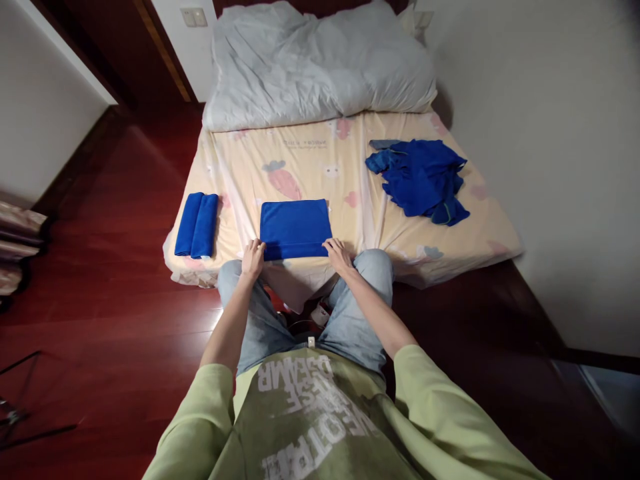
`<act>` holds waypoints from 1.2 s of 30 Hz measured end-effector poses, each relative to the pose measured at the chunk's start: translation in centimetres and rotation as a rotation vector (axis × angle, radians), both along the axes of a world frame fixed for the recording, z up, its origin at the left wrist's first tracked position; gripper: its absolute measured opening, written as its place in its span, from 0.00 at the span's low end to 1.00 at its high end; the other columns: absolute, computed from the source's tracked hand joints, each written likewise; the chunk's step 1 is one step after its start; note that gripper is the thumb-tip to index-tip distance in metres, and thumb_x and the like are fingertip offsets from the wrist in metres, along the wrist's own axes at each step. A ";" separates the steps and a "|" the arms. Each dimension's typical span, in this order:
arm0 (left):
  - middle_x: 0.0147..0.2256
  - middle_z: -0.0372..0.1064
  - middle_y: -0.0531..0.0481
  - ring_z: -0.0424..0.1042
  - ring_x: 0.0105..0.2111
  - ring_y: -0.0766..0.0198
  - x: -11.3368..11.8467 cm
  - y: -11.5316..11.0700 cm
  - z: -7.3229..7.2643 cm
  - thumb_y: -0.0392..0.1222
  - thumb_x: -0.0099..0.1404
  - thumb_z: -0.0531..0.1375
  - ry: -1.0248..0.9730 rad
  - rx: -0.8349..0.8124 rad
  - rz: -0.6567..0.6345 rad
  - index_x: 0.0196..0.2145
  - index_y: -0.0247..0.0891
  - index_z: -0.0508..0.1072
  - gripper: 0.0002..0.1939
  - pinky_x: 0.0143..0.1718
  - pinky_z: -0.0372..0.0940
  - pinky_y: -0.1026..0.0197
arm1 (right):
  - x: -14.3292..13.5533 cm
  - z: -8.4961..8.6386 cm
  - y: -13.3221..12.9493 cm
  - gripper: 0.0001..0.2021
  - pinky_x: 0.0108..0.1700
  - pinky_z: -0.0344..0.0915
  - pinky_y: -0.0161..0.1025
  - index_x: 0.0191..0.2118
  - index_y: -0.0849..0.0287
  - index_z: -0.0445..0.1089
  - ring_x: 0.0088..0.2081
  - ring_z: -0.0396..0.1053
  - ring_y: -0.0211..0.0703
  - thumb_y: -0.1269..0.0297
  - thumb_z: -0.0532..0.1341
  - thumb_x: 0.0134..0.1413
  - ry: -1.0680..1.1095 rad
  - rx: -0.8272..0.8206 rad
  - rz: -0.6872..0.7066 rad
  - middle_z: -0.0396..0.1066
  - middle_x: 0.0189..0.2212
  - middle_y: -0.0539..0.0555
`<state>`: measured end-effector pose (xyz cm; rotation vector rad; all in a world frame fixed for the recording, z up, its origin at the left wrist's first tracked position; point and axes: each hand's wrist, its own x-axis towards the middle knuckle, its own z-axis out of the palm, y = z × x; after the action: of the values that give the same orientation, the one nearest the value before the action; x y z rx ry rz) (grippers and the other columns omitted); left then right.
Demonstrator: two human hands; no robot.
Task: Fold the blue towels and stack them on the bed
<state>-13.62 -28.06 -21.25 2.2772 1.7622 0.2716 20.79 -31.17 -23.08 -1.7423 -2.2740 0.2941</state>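
Note:
A blue towel (295, 223) lies flat on the bed in front of my knees, with a strip along its near edge folded over. My left hand (253, 257) grips the near left corner, fingers closed on the cloth. At the near right corner, my right hand (339, 255) pinches the same folded edge. To the left lie rolled blue towels (197, 225), side by side. On the right is a crumpled heap of blue cloths (424, 177), some with darker or greenish edges. The fingertips are partly hidden against the towel.
The bed (240, 180) has a pale yellow sheet with carrot prints. A bunched white quilt (320, 67) fills its far end. A wall (540, 153) stands on the right, dark red flooring (115, 267) on the left. Black stand legs (30, 413) show at lower left.

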 end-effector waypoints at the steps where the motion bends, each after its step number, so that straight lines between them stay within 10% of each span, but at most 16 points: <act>1: 0.55 0.69 0.36 0.65 0.59 0.47 0.0 -0.1 -0.2 0.33 0.72 0.49 0.007 -0.002 -0.062 0.51 0.38 0.75 0.17 0.63 0.62 0.47 | 0.0 0.1 -0.1 0.24 0.65 0.60 0.48 0.59 0.61 0.73 0.61 0.64 0.53 0.79 0.48 0.64 -0.003 -0.021 0.046 0.71 0.58 0.64; 16: 0.63 0.66 0.38 0.66 0.64 0.50 0.2 -0.7 -1.9 0.33 0.65 0.57 -0.015 -0.019 -0.158 0.63 0.36 0.70 0.28 0.70 0.58 0.51 | -0.3 -0.2 -0.7 0.30 0.68 0.59 0.54 0.67 0.62 0.67 0.68 0.62 0.54 0.76 0.56 0.58 0.068 -0.042 0.010 0.66 0.67 0.62; 27: 0.60 0.73 0.41 0.73 0.59 0.52 -0.4 -0.1 -2.0 0.25 0.59 0.54 -0.320 -0.058 0.047 0.58 0.35 0.76 0.30 0.66 0.65 0.53 | 0.1 -1.3 0.1 0.27 0.67 0.63 0.54 0.60 0.62 0.74 0.65 0.67 0.53 0.82 0.52 0.59 0.101 0.004 -0.068 0.71 0.64 0.60; 36: 0.46 0.80 0.41 0.79 0.47 0.52 -0.9 1.0 -1.6 0.35 0.65 0.55 -0.465 -0.010 0.204 0.51 0.34 0.78 0.20 0.54 0.73 0.52 | 0.4 -2.4 1.1 0.22 0.65 0.66 0.50 0.52 0.60 0.78 0.57 0.73 0.52 0.76 0.54 0.56 0.531 0.079 -0.239 0.78 0.52 0.62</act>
<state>-14.54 -27.08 -22.89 1.8295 1.7278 0.7594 21.15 -30.05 -25.50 -1.6320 -1.6680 0.5354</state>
